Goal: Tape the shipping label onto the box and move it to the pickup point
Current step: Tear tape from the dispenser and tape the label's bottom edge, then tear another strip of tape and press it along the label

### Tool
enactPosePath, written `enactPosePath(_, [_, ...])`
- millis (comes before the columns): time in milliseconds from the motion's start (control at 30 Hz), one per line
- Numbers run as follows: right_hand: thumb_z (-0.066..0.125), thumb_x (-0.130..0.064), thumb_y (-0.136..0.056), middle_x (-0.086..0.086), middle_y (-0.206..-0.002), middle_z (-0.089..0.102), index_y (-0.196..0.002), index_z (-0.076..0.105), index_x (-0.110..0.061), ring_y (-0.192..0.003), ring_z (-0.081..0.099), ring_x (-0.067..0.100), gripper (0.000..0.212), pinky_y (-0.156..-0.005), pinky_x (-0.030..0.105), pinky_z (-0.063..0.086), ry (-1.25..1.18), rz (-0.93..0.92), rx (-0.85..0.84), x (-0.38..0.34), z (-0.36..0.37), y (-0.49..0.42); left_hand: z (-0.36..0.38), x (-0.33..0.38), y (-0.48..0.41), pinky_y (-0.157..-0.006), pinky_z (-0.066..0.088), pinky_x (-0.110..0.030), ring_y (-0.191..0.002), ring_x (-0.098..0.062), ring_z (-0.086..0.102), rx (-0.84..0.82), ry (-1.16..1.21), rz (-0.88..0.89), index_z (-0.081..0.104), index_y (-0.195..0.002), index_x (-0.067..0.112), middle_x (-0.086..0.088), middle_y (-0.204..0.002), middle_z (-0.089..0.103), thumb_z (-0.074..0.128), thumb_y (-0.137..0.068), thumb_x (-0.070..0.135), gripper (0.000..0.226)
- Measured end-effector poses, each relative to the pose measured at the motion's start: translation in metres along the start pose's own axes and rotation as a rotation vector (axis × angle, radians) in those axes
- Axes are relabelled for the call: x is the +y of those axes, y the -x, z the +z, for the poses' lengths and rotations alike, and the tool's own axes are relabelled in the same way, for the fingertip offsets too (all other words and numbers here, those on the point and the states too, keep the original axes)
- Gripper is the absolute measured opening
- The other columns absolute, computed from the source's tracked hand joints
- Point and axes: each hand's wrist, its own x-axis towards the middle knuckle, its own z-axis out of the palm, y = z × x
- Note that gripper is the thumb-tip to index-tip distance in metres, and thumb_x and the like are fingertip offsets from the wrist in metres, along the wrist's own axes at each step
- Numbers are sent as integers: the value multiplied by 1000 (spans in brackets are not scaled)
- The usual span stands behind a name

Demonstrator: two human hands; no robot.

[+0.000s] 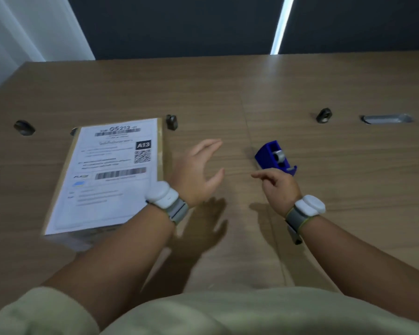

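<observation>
Cardboard box [160, 151] at left of wooden table [324, 201], printed label [107, 175] lying on its top, left hand [198, 172] above table beside box, fingers spread and empty, right hand [279, 187] loosely curled, holding nothing, just before blue tape dispenser [275, 157].

The table [300, 88] was wood-grained brown. The label [107, 175] was white with black barcodes and a black square code; the box [160, 141] under it tan. The tape dispenser [273, 157] was deep blue, both wristbands [166, 198] white and grey.
</observation>
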Motion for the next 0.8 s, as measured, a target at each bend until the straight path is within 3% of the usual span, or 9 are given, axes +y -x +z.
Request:
enactPosePath(100, [49,-2,-87,6,-96,69,-88,71,-25,-76,58,19,32,-64,24,43,-34,256,31,36,-39,-30,56,34,-52,-111,32,-32,-139,-13,30,-314,7,-81,21,-151,26,4,-156,22,71,-79,40,88])
enactPosePath(167, [49,-4,-86,10,-97,70,-88,70,-24,-79,59,23,29,-61,25,43,-78,354,36,51,-53,-46,89,34,-72,-115,29,-40,-145,-20,21,-427,-21,-128,8,-152,29,7,-160,7,77,-69,49,109])
enactPosePath(300, [52,-13,-87,6,-107,71,-101,72,-16,-105,62,24,25,-76,22,39,-26,503,23,88,-83,-85,159,25,-107,-118,22,-45,-148,-27,5,-595,-98,-219,-5,-152,26,3,-161,-11,83,-58,54,132])
enactPosePath(400, [55,-26,-90,3,-109,68,-106,71,-14,-107,59,20,25,-78,21,35,10,507,-107,99,-85,-106,185,22,-121,-119,16,-43,-148,-28,-1,-614,-161,-238,-8,-152,21,-1,-161,-14,83,-59,52,134])
enactPosePath(600, [51,-41,-89,0,-92,66,-90,71,-17,-83,56,18,32,-74,28,40,53,552,-465,103,-73,-133,227,9,-134,-119,19,-37,-149,-24,-2,-643,-203,-344,-12,-151,13,-2,-160,-16,83,-56,56,140])
enactPosePath(800, [60,-34,-86,6,-87,68,-76,67,-15,-82,59,22,22,-76,33,44,34,500,-487,112,-75,-141,236,10,-130,-110,36,-39,-143,-26,22,-591,-192,-381,-9,-151,16,-1,-160,-6,83,-55,52,137])
